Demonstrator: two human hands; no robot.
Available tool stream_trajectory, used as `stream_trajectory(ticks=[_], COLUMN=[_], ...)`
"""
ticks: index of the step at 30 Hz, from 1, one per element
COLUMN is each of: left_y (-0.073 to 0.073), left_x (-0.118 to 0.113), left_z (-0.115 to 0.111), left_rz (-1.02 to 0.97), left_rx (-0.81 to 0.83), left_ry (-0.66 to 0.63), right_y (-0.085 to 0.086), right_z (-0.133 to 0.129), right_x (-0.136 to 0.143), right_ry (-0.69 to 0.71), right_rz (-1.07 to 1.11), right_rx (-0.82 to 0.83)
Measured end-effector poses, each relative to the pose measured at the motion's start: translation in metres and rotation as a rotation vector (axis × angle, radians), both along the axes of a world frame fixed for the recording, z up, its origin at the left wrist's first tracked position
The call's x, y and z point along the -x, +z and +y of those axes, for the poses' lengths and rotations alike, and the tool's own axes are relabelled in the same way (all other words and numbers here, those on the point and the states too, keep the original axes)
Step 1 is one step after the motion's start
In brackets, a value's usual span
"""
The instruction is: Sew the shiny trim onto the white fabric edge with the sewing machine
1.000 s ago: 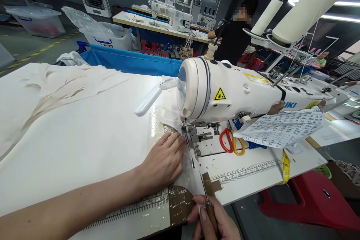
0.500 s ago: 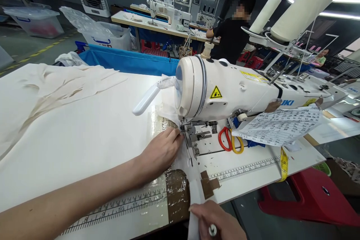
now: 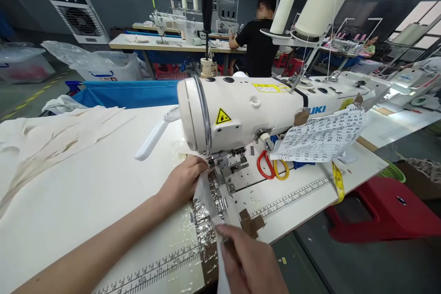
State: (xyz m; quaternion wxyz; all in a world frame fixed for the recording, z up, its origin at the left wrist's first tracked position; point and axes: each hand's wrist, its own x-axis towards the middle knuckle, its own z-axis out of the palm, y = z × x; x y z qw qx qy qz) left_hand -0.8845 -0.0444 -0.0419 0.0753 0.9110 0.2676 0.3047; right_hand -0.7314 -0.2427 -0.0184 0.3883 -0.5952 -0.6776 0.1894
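Note:
A white sewing machine point(image 3: 237, 108) stands on the table, its needle area partly hidden by my left hand point(image 3: 182, 177). The fingers of that hand are closed on a white fabric strip point(image 3: 205, 195) right beside the presser foot. From there the strip runs toward me over clear and brown tape. My right hand point(image 3: 253, 259) pinches the strip's nearer part between thumb and forefinger, close to the table's front edge. A small metal tool shows in part within the right hand; its kind cannot be made out.
Red-and-yellow-handled scissors point(image 3: 272, 167) lie under the machine arm, beside a handwritten paper sheet point(image 3: 319, 135). A yellow tape measure point(image 3: 338, 183) hangs over the table edge. Cream fabric pieces point(image 3: 51, 140) lie at the left. A red stool point(image 3: 386, 211) stands right; a person point(image 3: 260, 41) sits beyond.
The view has shifted, so the machine appears farther left. My right hand has come closer to the needle area, and the strip now slants between both hands.

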Motion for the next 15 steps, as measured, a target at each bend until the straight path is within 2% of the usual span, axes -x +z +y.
stream_trajectory(ticks=[3, 7, 11, 15], left_y=[0.001, 0.001, 0.002, 0.009], left_x=[0.003, 0.004, 0.005, 0.006], left_z=[0.005, 0.006, 0.005, 0.005], left_rz=[-0.064, -0.072, -0.087, -0.065], left_rx=[0.072, 0.117, 0.155, 0.216], left_ry=[-0.068, -0.056, -0.041, -0.041], right_y=[-0.011, -0.017, -0.021, -0.023], right_z=[0.015, 0.035, 0.051, 0.06], right_x=[-0.014, -0.018, -0.013, -0.008], right_ry=[-0.073, -0.185, -0.176, -0.162], right_rz=[-0.037, -0.187, -0.246, -0.263], right_rx=[0.042, -0.058, -0.166, -0.187])
